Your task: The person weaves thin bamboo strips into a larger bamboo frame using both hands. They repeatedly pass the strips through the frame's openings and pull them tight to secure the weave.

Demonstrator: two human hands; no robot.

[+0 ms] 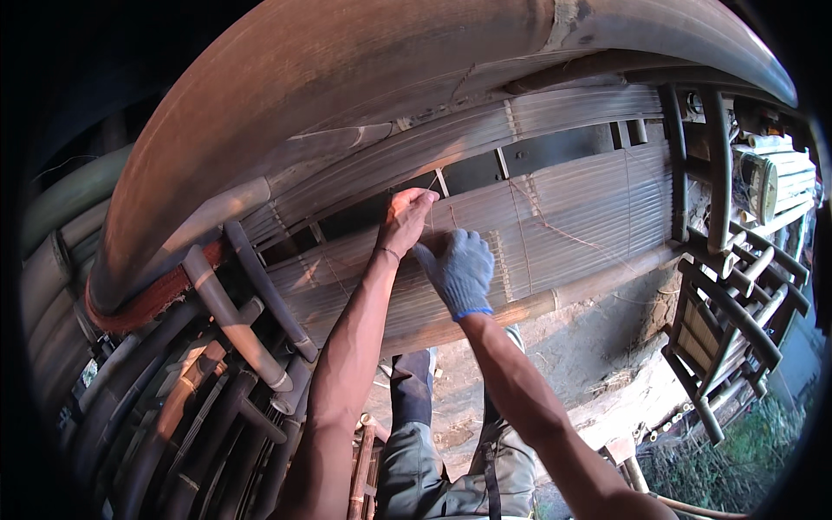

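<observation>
Bamboo slats [572, 201] lie beneath one bare left hand [406, 222] pinching something indistinct and one gloved right hand [464, 273], grip hidden.

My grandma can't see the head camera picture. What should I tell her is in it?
A person's bare left hand and gray-gloved right hand are close together over a slatted bamboo panel with thin reddish string across it. A thick curved pole arches over the top, and a smaller bamboo frame is at the right.
</observation>
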